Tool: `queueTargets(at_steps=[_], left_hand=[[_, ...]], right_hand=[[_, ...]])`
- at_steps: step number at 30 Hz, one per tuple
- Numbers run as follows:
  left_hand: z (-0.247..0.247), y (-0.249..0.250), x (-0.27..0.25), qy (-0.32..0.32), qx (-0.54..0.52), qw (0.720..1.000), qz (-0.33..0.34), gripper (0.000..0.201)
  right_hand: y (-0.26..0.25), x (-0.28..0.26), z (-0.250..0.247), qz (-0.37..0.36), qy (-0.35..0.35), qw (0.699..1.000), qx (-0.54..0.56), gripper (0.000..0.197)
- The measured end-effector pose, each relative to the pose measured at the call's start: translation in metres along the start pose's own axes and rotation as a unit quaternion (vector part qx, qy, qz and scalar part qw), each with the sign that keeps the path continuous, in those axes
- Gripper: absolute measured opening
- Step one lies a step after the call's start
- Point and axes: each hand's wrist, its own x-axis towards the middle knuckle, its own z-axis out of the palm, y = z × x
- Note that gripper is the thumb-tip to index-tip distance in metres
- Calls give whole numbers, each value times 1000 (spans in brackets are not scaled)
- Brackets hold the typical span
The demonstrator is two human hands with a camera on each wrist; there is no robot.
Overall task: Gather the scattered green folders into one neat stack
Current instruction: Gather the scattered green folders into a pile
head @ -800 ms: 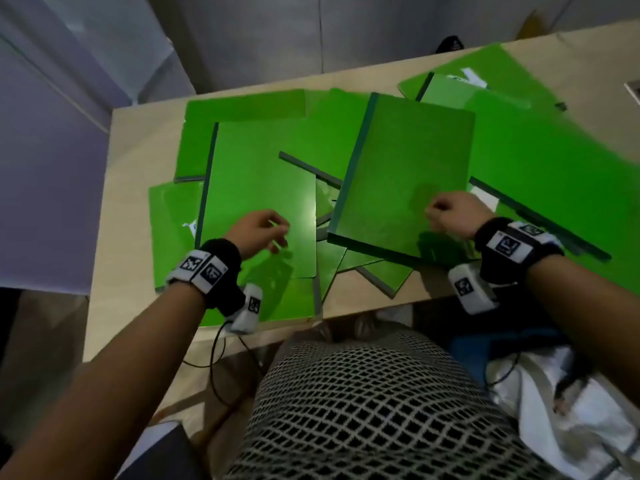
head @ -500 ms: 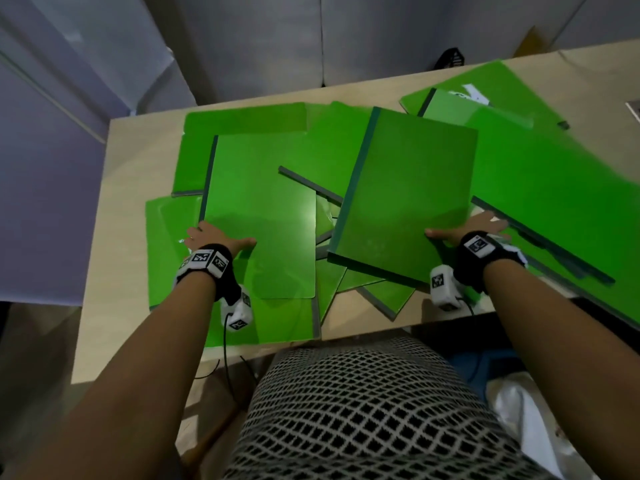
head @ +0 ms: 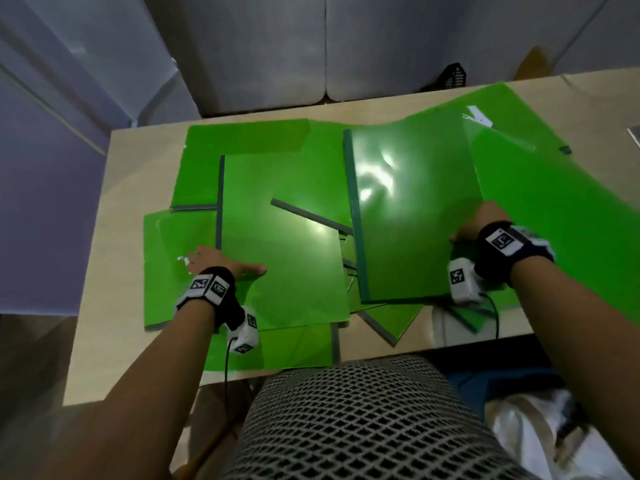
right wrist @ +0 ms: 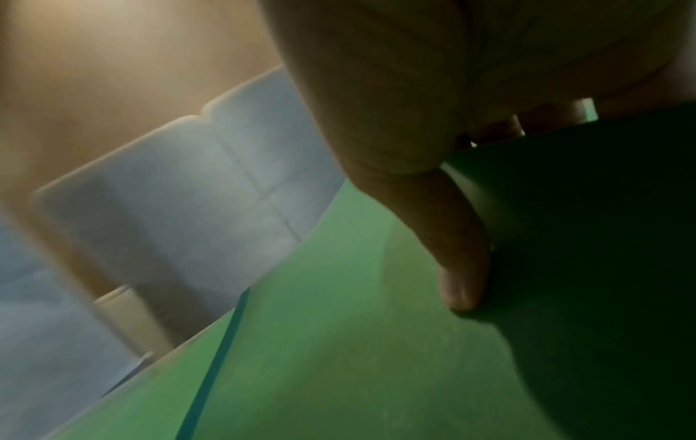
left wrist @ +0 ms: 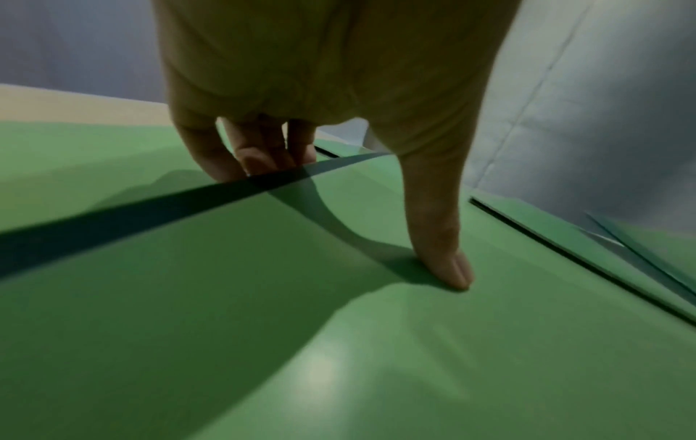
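We find the green folders [head: 554, 209] spread in overlapping disorder across the counter [head: 114, 209], none yet squared up. The left hand [head: 221, 263] pinches the left folder [head: 284, 244] at its spine edge, thumb on top, fingers tucked beneath. The right hand [head: 485, 220] pinches the right folder [head: 412, 209] at its right edge, thumb on the cover, raising that side. We judge both should be lifted clear, then brought together spine to spine, since the glossy covers look apt to slide
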Motion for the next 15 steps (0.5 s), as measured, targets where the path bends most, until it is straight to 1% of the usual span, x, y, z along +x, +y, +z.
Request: queueTargets(at_steps=[2, 4, 6, 8, 10, 12, 15], left_hand=[[10, 11, -11, -20, -67, 998, -6, 141], [20, 26, -19, -46, -150, 988, -12, 138], [26, 40, -23, -66, -192, 979, -13, 134], [29, 50, -22, -75, -220, 972, -24, 130], [30, 59, -17, -64, -246, 966, -40, 124], [31, 69, -13, -42, -265, 962, -54, 126], [27, 84, -5, -9, -271, 961, -59, 133]], right_hand=[[-10, 9, -23, -13, 16, 999, 47, 70], [-24, 25, -42, -48, 25, 997, 49, 78], [-40, 47, -54, -88, 32, 995, 16, 75], [-57, 63, -62, -127, 20, 991, -46, 75], [-72, 80, -69, -168, 1, 981, -95, 80], [-87, 96, -73, -205, -8, 971, -120, 81], [-104, 117, -73, -230, -18, 967, -105, 75]])
